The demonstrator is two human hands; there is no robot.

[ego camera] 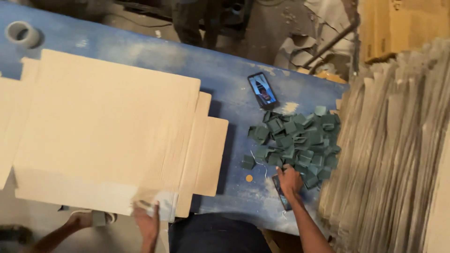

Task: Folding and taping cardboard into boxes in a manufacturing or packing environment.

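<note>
left hand (147, 221) flat, pins flat cardboard box blank (108, 136) at near edge | right hand (289, 180) fingers curled into dark green clip pile (295, 143), grip unclear | phone (262, 90) parked clear on blue table (225, 70)

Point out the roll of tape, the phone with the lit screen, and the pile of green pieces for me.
roll of tape (19, 33), head view, on its pale ring.
phone (262, 90), head view, on its lit screen.
pile of green pieces (300, 138), head view, middle of the heap.
</note>
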